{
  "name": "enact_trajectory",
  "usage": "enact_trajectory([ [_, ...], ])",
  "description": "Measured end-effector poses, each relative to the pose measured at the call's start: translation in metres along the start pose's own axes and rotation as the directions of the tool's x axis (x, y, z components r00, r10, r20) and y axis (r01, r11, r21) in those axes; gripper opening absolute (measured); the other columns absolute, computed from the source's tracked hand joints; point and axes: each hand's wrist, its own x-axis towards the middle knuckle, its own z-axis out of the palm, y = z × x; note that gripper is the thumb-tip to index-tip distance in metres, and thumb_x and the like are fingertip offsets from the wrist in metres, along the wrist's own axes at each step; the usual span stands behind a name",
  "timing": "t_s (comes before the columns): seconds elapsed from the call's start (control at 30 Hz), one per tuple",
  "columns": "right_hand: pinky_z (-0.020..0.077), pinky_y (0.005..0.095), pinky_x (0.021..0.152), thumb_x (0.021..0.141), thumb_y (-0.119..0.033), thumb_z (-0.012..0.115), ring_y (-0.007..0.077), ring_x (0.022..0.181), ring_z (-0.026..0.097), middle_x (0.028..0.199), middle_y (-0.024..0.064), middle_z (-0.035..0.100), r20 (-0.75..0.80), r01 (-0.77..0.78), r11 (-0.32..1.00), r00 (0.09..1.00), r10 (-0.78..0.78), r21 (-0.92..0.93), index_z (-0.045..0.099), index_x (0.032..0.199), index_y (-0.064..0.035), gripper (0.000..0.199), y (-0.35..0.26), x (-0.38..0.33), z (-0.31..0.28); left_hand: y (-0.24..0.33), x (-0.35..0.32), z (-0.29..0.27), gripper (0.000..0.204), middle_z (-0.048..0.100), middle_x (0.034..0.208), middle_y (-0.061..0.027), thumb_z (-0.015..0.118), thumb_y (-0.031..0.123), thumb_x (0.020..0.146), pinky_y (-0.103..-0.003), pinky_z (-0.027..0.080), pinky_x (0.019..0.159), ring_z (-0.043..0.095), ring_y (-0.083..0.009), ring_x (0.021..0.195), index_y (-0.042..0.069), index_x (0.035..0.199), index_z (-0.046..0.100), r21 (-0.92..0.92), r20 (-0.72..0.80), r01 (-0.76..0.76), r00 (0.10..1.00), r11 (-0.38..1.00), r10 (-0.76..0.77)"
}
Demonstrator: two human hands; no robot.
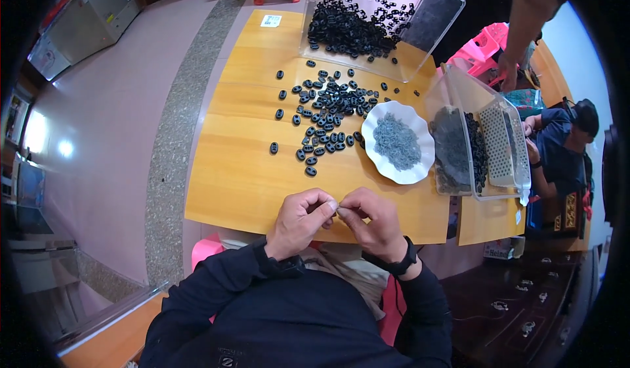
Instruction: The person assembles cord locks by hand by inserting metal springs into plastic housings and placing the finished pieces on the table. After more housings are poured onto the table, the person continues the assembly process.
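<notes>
Pinching one tiny piece (too small to identify) between pressed fingertips, the left hand (pixel 303 218) and right hand (pixel 369 222) meet at the table (pixel 230 177) edge; many loose black oval parts (pixel 325 115) apparently remain untouched.

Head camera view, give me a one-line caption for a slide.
Left hand and right hand pinch something tiny together at the wooden table edge, near scattered black oval parts.

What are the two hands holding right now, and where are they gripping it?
The left hand and right hand pinch something tiny between their meeting fingertips; it is too small and hidden to identify.
</notes>
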Motion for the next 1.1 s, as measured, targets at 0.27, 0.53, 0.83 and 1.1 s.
enact_trajectory([
  [0.27, 0.0492, 0.0335, 0.054, 0.068, 0.003, 0.062, 0.0257, 0.07, 0.061, 0.087, 0.0097, 0.06, 0.081, 0.433, 0.763, 0.888, -0.453, -0.479, 0.061, 0.094, -0.0016, 0.027, 0.001, -0.003, -0.002, -0.003, 0.001, -0.001, 0.017, 0.06, 0.073, -0.0023, 0.054, 0.014, 0.093, -0.022, 0.046, 0.062, 0.055, -0.0074, 0.065, 0.0, 0.085, 0.059, -0.059, -0.006, 0.053, 0.999, 0.997, -0.053],
  [0.53, 0.049, 0.0357, 0.056, 0.075, -0.001, 0.062, 0.026, 0.067, 0.061, 0.084, 0.0107, 0.06, -0.018, 0.411, 0.761, 0.875, -0.484, -0.501, 0.062, 0.092, -0.0044, 0.018, 0.007, -0.004, -0.017, -0.002, 0.005, -0.005, 0.014, 0.06, 0.075, -0.002, 0.056, 0.014, 0.092, -0.022, 0.047, 0.061, 0.056, -0.0089, 0.064, 0.002, 0.085, 0.06, -0.268, -0.015, 0.165, 0.984, 0.949, -0.176],
  [0.83, 0.0454, 0.0332, 0.056, 0.082, -0.006, 0.064, 0.0257, 0.065, 0.06, 0.077, 0.0098, 0.06, -0.223, -0.08, 0.633, 0.963, -0.15, -0.77, 0.063, 0.084, -0.0032, 0.003, 0.027, 0.023, -0.076, -0.004, 0.008, -0.005, 0.015, 0.061, 0.079, -0.0018, 0.056, 0.016, 0.094, -0.023, 0.05, 0.065, 0.058, -0.0089, 0.068, 0.003, 0.089, 0.06, -0.269, -0.004, 0.193, 0.98, 0.944, -0.201],
  [1.1, 0.0428, 0.0217, 0.057, 0.082, -0.004, 0.069, 0.0085, 0.069, 0.056, 0.086, 0.0061, 0.063, 0.046, -0.106, 0.969, 0.994, 0.098, 0.225, 0.065, 0.093, 0.0021, 0.013, 0.017, 0.014, -0.01, -0.005, 0.008, -0.008, 0.016, 0.062, 0.083, -0.003, 0.056, 0.017, 0.095, -0.023, 0.051, 0.068, 0.06, -0.0095, 0.073, 0.002, 0.095, 0.061, -0.374, 0.046, 0.208, 0.977, 0.904, -0.206],
])
